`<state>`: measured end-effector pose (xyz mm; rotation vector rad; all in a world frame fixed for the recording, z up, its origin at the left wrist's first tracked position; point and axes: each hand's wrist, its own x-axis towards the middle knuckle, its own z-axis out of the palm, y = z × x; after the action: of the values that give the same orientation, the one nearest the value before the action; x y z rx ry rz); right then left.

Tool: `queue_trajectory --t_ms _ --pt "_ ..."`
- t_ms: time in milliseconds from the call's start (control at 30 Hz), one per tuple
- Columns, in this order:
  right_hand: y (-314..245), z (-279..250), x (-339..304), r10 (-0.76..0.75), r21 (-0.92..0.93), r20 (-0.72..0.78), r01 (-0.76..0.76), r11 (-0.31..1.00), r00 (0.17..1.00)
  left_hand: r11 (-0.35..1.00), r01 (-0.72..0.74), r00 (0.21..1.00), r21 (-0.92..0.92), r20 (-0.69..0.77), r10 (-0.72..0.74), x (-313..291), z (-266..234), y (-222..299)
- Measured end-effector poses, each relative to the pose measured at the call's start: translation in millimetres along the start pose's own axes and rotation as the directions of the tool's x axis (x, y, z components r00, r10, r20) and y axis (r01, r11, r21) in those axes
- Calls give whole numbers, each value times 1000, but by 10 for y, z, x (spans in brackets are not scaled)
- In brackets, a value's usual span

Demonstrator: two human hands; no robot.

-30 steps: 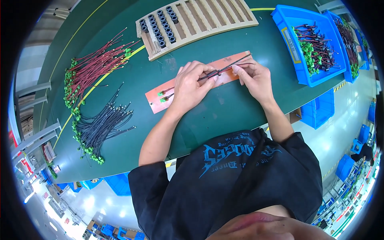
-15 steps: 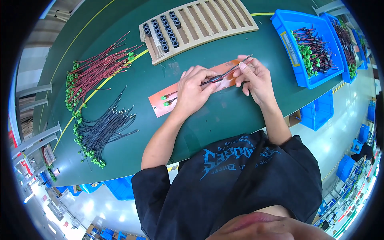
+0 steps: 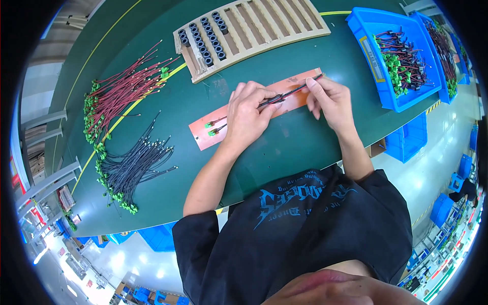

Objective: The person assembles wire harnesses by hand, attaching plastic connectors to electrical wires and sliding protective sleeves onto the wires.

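Note:
A red wire and a black wire (image 3: pixel 294 92) lie along a long copper-coloured strip board (image 3: pixel 199 140), with their green connectors (image 3: pixel 213 132) at its left end. My left hand (image 3: pixel 249 111) is closed over the middle of the wires, pressing them near a small black part around them. At the board's far right end my right hand (image 3: pixel 330 99) pinches the wire tips between thumb and fingers. Its other fingers curl below. What lies under my left palm is hidden.
To the left lie a bundle of red wires (image 3: pixel 127 84) and a bundle of black wires (image 3: pixel 133 165), both with green connectors. A slotted tray (image 3: pixel 264 35) holding several black rings stands behind. At right, a blue bin (image 3: pixel 384 99) contains wired assemblies.
My right hand has turned and drawn its fingers together around the wire tips, which stuck out past it before. My left hand stays nearly in place on the wires.

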<state>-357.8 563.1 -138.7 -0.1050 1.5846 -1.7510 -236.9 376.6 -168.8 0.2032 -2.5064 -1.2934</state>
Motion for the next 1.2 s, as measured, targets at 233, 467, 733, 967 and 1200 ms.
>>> queue_trajectory --t_ms 233,467,733,967,1200 --pt "150 -245 214 -601 -778 132 458 430 789 995 -27 999 100 21 25 32 -69 101" --pt "150 -335 248 -492 -618 21 398 678 870 996 7 995 85 101 -16 30 -103 101" --pt "86 -392 204 -331 -406 -57 281 870 942 999 29 993 12 118 -31 161 -64 184" --pt "128 -397 238 -355 -392 6 328 859 935 992 100 896 -79 440 -56 854 132 231" --pt "190 -447 258 -405 -427 24 376 823 914 856 469 714 -219 664 -221 908 283 114"
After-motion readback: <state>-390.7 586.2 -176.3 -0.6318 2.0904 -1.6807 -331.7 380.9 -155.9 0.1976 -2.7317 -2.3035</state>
